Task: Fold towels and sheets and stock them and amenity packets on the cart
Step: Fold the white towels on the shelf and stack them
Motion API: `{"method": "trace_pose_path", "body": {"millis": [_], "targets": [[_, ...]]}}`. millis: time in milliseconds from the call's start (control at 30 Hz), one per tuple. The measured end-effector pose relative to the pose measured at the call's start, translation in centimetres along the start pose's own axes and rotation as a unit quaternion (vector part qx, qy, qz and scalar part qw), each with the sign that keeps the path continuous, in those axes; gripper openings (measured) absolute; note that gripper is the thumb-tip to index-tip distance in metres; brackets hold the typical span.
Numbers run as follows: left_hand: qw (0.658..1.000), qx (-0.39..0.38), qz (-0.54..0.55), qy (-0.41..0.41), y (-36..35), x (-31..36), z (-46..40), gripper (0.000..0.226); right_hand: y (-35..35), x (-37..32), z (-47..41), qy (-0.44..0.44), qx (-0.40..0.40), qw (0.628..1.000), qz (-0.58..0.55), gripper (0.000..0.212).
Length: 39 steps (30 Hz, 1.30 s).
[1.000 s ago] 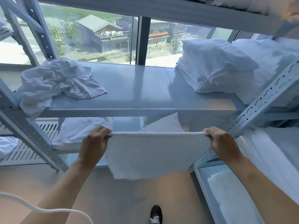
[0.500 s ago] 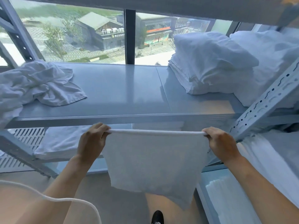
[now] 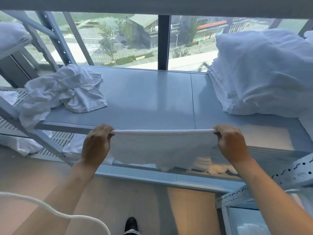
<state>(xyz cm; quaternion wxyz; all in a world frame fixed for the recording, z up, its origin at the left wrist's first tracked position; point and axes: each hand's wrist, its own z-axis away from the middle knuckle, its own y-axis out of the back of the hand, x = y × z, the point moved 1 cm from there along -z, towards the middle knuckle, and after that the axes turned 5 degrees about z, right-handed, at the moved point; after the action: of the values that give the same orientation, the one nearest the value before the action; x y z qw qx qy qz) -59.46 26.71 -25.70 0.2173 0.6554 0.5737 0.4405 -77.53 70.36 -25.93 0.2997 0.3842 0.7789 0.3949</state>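
Note:
A white towel [image 3: 162, 146] hangs folded in front of the grey metal shelf [image 3: 149, 99], its top edge stretched level with the shelf's front rim. My left hand [image 3: 96, 145] pinches the towel's left corner and my right hand [image 3: 232, 145] pinches the right corner. The towel's lower edge hangs ragged just above the lower shelf rail. A crumpled pile of white towels [image 3: 64, 92] lies on the shelf's left end. A stack of folded white linen [image 3: 264, 73] sits on the right end.
A window stands behind the shelf. Slanted grey uprights [image 3: 55, 38] frame the left side and a perforated upright [image 3: 291, 172] crosses the lower right. More white linen lies on the lower shelves. A white cord [image 3: 55, 212] curves across the bottom left, above the wooden floor.
Both hands have lifted the towel up to the shelf's front edge. Its hanging part looks shorter than before. The view has shifted to the left, so the crumpled pile shows fully.

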Motion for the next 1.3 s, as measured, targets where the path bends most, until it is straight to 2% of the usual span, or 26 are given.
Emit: {"method": "trace_pose_path", "body": {"millis": [100,200,300,433,667,800,900,1000,1167,1300], "targets": [[0.999,0.013,-0.016,0.027,-1.2,-0.9,-2.1,0.020,-1.7,-0.2,-2.6,-0.013,-0.001,1.000,-0.020,0.032],[0.999,0.005,-0.012,0.049,-3.2,-1.9,-4.0,0.041,-3.6,-0.3,-4.6,-0.033,-0.014,0.999,-0.014,0.036],[0.998,-0.023,-0.007,0.060,-5.1,-2.9,-5.8,0.053,-5.7,-0.3,-5.8,-0.055,-0.062,0.997,0.004,0.040],[0.995,-0.067,0.000,0.069,-8.0,-4.9,-8.0,0.055,-8.3,-0.5,-7.5,-0.082,-0.122,0.989,0.030,0.039],[0.987,-0.141,0.010,0.079,-13.5,-7.9,-11.5,0.043,-13.0,-2.1,-8.7,-0.183,-0.179,0.961,0.102,0.034],[0.986,-0.155,0.017,0.064,-15.1,-9.0,-11.9,0.050,-14.8,-2.9,-7.6,-0.235,-0.135,0.955,0.119,0.055],[0.985,-0.152,0.026,0.079,-15.1,-9.9,-12.0,0.058,-15.2,-2.6,-7.2,-0.224,-0.109,0.961,0.119,0.065],[0.986,-0.153,0.039,0.047,-14.7,-11.6,-12.1,0.053,-15.5,-2.2,-7.1,-0.210,-0.096,0.968,0.098,0.060],[0.988,-0.149,0.037,-0.016,-13.7,-14.8,-12.5,0.017,-15.7,-1.9,-6.8,-0.192,-0.051,0.977,0.083,0.052],[0.989,-0.145,0.014,-0.032,-12.4,-14.4,-11.8,0.014,-15.7,-1.3,-6.4,-0.160,-0.024,0.986,0.051,0.037]]}}
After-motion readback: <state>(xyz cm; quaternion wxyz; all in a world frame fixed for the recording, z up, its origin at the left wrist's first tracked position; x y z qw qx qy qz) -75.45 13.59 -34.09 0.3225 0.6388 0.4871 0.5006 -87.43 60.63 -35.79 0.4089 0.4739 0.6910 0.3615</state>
